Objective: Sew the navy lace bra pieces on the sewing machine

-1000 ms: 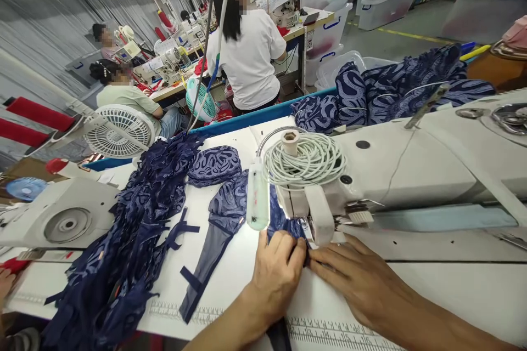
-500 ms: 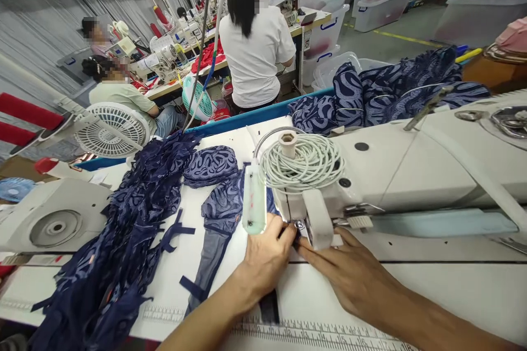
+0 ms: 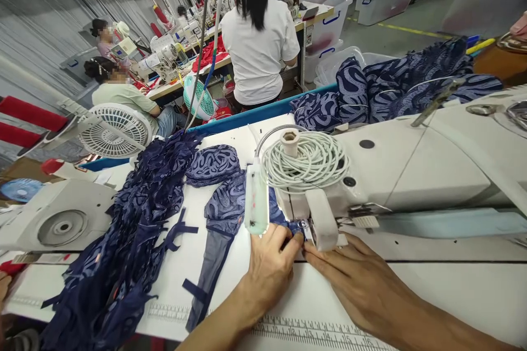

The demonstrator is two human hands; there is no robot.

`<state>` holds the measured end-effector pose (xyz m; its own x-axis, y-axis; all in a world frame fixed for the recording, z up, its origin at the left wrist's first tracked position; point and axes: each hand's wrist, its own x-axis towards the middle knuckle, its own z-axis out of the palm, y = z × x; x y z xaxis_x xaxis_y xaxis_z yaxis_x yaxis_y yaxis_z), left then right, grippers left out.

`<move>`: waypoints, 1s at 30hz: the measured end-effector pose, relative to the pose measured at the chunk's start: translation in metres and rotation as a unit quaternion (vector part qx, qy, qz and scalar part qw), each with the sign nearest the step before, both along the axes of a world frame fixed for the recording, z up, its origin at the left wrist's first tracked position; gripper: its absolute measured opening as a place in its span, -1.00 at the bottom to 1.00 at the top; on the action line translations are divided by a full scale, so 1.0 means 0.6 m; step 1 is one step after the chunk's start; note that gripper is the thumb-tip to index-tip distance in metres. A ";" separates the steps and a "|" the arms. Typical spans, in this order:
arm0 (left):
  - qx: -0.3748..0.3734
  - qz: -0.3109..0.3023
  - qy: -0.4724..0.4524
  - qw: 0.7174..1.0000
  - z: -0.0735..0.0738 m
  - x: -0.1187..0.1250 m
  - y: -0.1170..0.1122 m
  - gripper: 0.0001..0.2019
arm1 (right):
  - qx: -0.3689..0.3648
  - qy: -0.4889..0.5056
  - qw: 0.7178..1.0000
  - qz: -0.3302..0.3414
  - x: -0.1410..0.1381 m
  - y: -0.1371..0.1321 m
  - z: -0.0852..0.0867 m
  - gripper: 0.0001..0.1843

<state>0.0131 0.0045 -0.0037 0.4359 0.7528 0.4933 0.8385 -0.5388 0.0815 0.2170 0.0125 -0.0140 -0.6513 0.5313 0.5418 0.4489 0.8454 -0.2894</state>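
Observation:
At the needle end of the white sewing machine point(image 3: 395, 159), navy fabric point(image 3: 276, 207) lies beside and under the presser foot point(image 3: 303, 225). My left hand point(image 3: 269, 260) is closed on this fabric just left of the foot, thumb and fingers pressed together at its edge. My right hand point(image 3: 354, 271) lies flat in front of the foot, fingers stretched toward the needle area. Its fingertips are close to the left thumb, and part of the hand is behind the machine's white guard point(image 3: 323, 219). A navy patterned bra piece point(image 3: 224, 205) with a sheer band rests left of my hands.
A long heap of navy pieces point(image 3: 140, 230) covers the table's left side. Stacked patterned cups point(image 3: 212, 164) lie behind. A lamp point(image 3: 257, 197) and coiled cord point(image 3: 304, 162) sit by the machine head. Fabric bundles point(image 3: 354, 93) lie beyond. Co-workers sit ahead; another person's hand point(image 3: 4, 284) shows far left.
More navy fabric now shows behind my left hand, and the dark strip hanging below that hand is out of sight. The view has shifted slightly. Another person's hand has appeared at the left edge.

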 end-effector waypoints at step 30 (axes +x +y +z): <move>0.041 -0.032 0.083 0.995 0.008 0.006 0.019 -0.77 | -0.035 -0.005 0.997 -0.074 0.003 0.048 0.013 -0.58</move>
